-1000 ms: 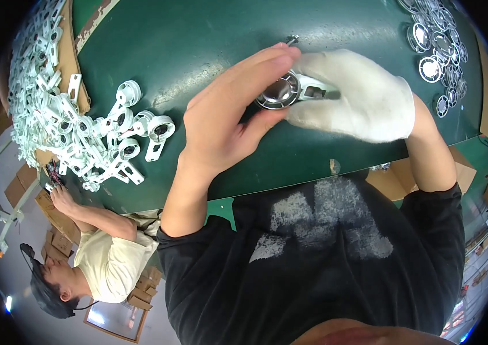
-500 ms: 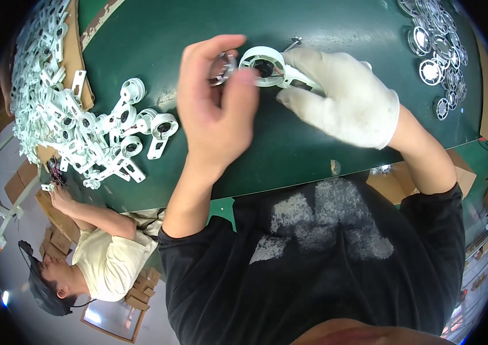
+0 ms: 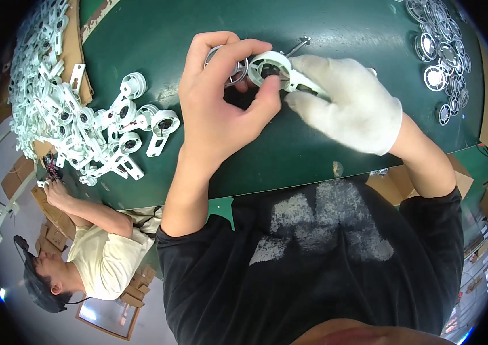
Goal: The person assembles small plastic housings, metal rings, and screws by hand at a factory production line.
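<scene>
My left hand (image 3: 215, 98), bare, curls its fingers around a silver spoked ring cover (image 3: 229, 64). Its thumb and index finger reach onto the rim of a pale green plastic housing (image 3: 297, 79), which has a round cup, dark parts inside and a short handle. Gripping that handle is my right hand (image 3: 350, 100), in a white glove. A thin metal rod (image 3: 300, 45) sticks out beyond the gloved fingers; its other end is hidden.
Many similar pale green housings (image 3: 130, 144) are heaped at the left of the green table (image 3: 290, 149), partly on cardboard (image 3: 77, 46). Silver ring covers (image 3: 435, 78) lie at the right. A co-worker (image 3: 106, 253) sits at lower left, hands near dark wires (image 3: 53, 167).
My left thumb and index finger have moved right onto the housing's rim. The silver ring shows more fully between my fingers. The housing has shifted slightly right and tilted.
</scene>
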Tool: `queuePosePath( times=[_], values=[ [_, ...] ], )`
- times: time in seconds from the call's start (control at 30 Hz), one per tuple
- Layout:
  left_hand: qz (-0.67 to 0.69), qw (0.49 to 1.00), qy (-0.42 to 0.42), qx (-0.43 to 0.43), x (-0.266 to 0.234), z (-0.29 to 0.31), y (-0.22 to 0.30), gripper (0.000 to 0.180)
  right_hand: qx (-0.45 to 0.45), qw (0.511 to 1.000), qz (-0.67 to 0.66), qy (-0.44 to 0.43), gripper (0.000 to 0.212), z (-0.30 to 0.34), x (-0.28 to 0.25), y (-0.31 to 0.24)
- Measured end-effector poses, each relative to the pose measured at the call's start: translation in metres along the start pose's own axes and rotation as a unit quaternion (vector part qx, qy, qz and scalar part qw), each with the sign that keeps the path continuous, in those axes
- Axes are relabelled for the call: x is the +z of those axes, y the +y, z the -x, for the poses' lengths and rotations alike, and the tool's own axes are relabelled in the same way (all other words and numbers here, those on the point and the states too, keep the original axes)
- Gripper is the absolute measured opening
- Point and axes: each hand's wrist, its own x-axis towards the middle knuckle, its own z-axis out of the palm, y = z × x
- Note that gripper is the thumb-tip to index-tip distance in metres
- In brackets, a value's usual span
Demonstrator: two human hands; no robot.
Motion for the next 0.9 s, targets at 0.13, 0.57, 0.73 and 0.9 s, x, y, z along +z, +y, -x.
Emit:
queuePosePath(
  times=[0.13, 0.57, 0.73, 0.9],
  values=[
    [0.001, 1.0, 0.007, 0.027, -0.001, -0.001, 0.004, 0.036, 0.011, 0.999, -0.024, -0.031, 0.033, -0.002, -0.006, -0.001],
    [-0.003, 0.999, 0.002, 0.053, -0.006, 0.003, 0.015, 0.042, -0.038, 0.993, -0.115, -0.014, 0.028, -0.004, -0.003, 0.009],
    [-0.044, 0.972, -0.061, 0.223, 0.007, -0.002, 0.0, 0.058, -0.002, 0.956, -0.272, -0.107, 0.022, 0.0, -0.01, 0.006],
    [-0.003, 0.98, -0.061, 0.191, 0.008, 0.001, 0.001, 0.062, 0.045, 0.942, -0.295, -0.151, 0.016, 0.001, -0.019, 0.002]
  ],
)
